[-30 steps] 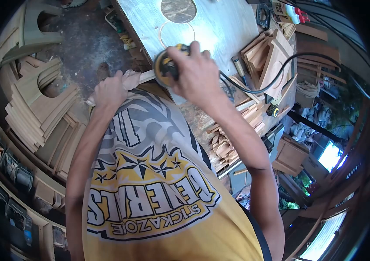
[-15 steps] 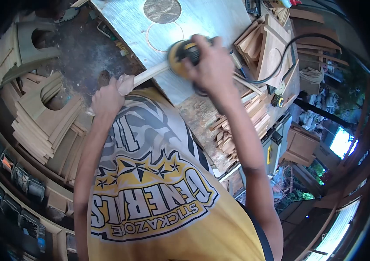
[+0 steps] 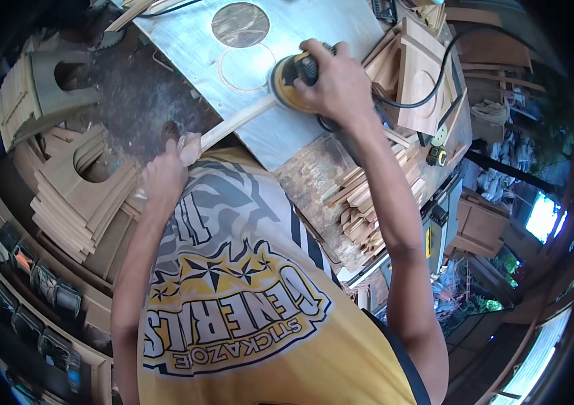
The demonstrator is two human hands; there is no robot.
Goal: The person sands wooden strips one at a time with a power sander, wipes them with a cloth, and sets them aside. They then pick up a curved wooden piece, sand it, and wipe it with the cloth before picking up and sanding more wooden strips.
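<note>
**At the desk edge: sander on a strip**

On the far left, boards (image 3: 74, 196) with arched cut-outs lie stacked on the floor, probably parked within reach of the work. Next comes the left hand (image 3: 164, 177), its grip clenched round the near end of a thin wooden strip (image 3: 236, 125). The strip runs up and to the right, with its far end resting on the grey desk (image 3: 186, 40). It seems to be held this way so that the desk bears the load while the hand stops it sliding or turning.

A yellow sander (image 3: 292, 82) sits flat on the strip's far end, beside a circle drawn on the desk. The right hand (image 3: 337, 84) clasps the sander from above, likely to press it down evenly. Its black cord (image 3: 446, 61) loops away to the right over wooden frames (image 3: 422, 74), clear of the pad. Offcuts (image 3: 368, 196) are heaped at the desk's near right edge.

The shirt (image 3: 233, 297) reads "STICKAZOE GENERALS", upside down from this view. No brand can be read on the sander.
</note>
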